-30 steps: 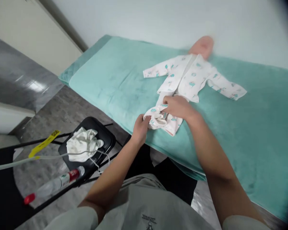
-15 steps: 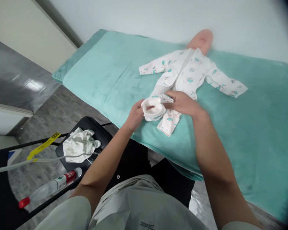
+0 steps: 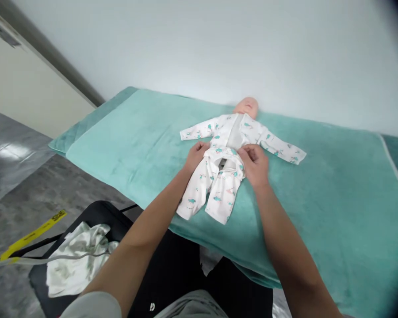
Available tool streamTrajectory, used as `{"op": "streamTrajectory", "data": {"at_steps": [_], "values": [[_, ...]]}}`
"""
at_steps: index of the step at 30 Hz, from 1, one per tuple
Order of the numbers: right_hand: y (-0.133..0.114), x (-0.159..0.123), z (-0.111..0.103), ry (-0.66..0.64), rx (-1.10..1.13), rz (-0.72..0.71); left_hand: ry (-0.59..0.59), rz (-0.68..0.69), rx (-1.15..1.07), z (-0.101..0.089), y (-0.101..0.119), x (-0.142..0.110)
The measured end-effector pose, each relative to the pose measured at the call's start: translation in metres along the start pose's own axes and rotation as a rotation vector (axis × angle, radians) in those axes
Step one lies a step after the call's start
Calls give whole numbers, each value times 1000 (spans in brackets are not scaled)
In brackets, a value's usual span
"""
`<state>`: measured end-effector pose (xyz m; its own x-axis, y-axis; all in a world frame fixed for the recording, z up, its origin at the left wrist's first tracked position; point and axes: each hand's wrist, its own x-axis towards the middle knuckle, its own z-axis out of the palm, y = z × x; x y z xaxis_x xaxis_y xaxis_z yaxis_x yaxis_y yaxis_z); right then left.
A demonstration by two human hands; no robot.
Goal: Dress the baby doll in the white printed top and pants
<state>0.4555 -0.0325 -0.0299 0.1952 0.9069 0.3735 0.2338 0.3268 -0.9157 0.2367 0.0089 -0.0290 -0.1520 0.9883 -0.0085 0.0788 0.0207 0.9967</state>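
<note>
A baby doll [image 3: 247, 107] lies on its back on the green padded bed, its head toward the wall. It wears a white printed baby jacket [image 3: 252, 129] with the sleeves spread out to both sides. White printed baby pants [image 3: 223, 199] cover its lower body, with an opening at the crotch. My left hand [image 3: 197, 155] pinches the waistband at the left side. At the opposite side of the waistband, my right hand [image 3: 254, 163] is closed on the fabric with thumb and fingers. The doll's legs and feet are hidden inside the pants.
The green bed cover [image 3: 321, 212] stretches to both sides, against a white wall [image 3: 199, 53]. At lower left, a black chair [image 3: 97, 212] holds a crumpled white cloth [image 3: 76, 265]. A cable with a yellow tag [image 3: 33, 236] crosses there.
The pants, bunched in my hands before, now lie spread over the doll's lower body with the waistband up at the jacket. Both hands have moved to the waistband's sides. The view has tilted upward.
</note>
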Motion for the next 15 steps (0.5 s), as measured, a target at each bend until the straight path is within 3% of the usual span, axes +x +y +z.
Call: {"op": "streamTrajectory", "data": {"at_steps": [4,8,12,15], "values": [[4,4,-4,227,-200,-80,43,9,-92,-11,-20,-16],[2,4,-4,183,-393,-198,-27,10,-122,-26,-27,-27],[9,-2,-2,122,-340,-78,-89,-24,-38,-24,-12,-12],[21,-6,-8,191,-160,81,-167,83,206,-5,7,5]]}}
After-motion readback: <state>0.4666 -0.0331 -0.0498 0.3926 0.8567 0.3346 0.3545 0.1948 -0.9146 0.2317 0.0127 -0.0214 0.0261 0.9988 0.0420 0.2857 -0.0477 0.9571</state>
